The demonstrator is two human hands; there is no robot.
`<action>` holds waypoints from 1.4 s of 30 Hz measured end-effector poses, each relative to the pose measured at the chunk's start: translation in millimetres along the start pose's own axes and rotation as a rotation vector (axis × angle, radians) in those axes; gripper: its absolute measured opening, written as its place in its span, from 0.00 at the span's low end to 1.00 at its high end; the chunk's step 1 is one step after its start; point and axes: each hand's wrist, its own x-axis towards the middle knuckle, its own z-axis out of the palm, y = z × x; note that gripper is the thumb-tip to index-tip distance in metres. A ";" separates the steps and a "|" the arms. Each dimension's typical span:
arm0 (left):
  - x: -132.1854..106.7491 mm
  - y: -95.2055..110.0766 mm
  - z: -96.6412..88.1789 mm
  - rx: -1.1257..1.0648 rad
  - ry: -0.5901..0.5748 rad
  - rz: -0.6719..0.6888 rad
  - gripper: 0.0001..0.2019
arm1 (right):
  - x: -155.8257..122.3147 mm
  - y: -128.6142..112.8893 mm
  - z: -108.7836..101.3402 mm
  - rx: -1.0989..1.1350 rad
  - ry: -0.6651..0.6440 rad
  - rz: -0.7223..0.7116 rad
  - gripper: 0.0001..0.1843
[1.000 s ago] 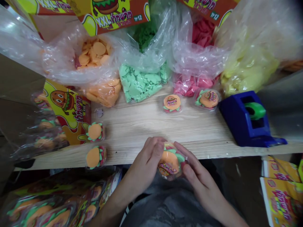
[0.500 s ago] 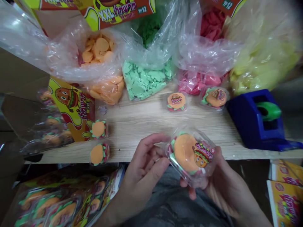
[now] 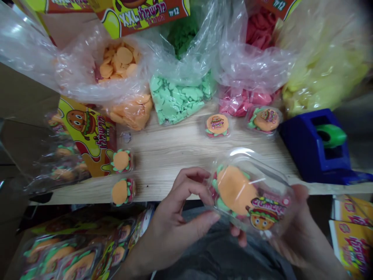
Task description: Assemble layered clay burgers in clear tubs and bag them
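A clear plastic clamshell box (image 3: 244,163) is held up over the table's front edge. Inside it lies a candy burger (image 3: 233,186) with an orange top and green, frilled layer; a cartoon burger sticker is on the clear plastic. My right hand (image 3: 303,229) grips the box from the right and below, fingertips showing underneath. At the box's left corner, my left hand (image 3: 186,210) closes thumb and fingers around the edge. Whether the lid is fully closed is hard to tell. Two smaller boxed burgers, one (image 3: 218,125) and another (image 3: 264,120), sit behind.
Plastic bags of orange (image 3: 131,111), green (image 3: 177,99), pink (image 3: 239,103) and yellow pieces (image 3: 317,81) line the back. A blue tape dispenser (image 3: 309,155) stands right. Boxed burgers (image 3: 121,160) and a printed carton (image 3: 90,132) are left; a filled carton (image 3: 72,252) sits below.
The box has moved right and closer, and its clear top now rises larger above the burger. My right hand went right with it; my left hand shifted slightly right.
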 end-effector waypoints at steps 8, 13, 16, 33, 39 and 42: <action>1.4 7.4 -1.0 0.135 -0.082 -0.072 0.08 | 4.2 0.4 2.7 -0.025 0.083 0.013 0.32; -2.8 2.9 3.0 0.039 0.010 -0.035 0.09 | 7.1 6.6 5.4 -0.077 0.122 -0.074 0.26; -4.2 1.9 8.5 -0.002 0.097 -0.024 0.08 | 9.3 9.8 8.0 -0.080 0.092 -0.161 0.22; 3.2 9.3 30.7 -0.500 0.458 -0.117 0.13 | 5.6 4.1 9.3 -0.291 0.008 -0.332 0.17; 7.6 9.7 28.5 -0.591 0.425 -0.157 0.16 | 2.9 5.4 6.5 -0.501 0.142 -0.405 0.20; 7.6 5.4 25.2 -0.609 0.411 -0.183 0.16 | 2.0 5.0 8.0 -0.547 0.165 -0.415 0.25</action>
